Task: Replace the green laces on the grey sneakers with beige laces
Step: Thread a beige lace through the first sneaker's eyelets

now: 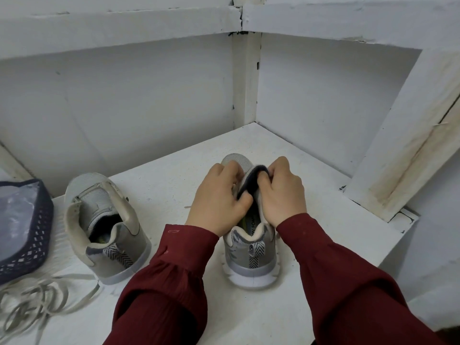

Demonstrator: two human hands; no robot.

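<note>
**Tongue Held Open on One Sneaker; Relacing Not Yet Begun**

Recorded a white shelf (pixel 174 175) under the held sneaker (pixel 251 255), the latter set heel towards the camera. Found a second grey sneaker (pixel 109 235) just left of the held sneaker, likewise heel-on, tongue exposed and eyelets bare of any lace. Logged a dark mesh basket (pixel 27 240) further left of the held sneaker, partly out of view, with something pale and crinkled inside. Noted a loose heap of flat laces (pixel 37 302) well left of the held sneaker and nearer the camera. Could not settle from the pale greyish tint whether green or beige.

Found the left hand (pixel 219 195) curled over the held sneaker's left flank, thumb and fingers gripping the folded-back tongue (pixel 251 179). Found the right hand (pixel 283 195) closed on the same tongue from the other side, fingers pinching its dark lining. Could not see the eyelet rows beneath the hands. Spotted a short lace end (pixel 188 207) lying just left of the held sneaker, beside the left hand.

Judged the step in hand as opening and straightening the tongue ahead of lacing, with old laces out of the second sneaker at least. Assessed the next move as needing one hand freed to fetch a beige lace, the other steadying the upper, then a tip fed through the lowest eyelets.
</note>
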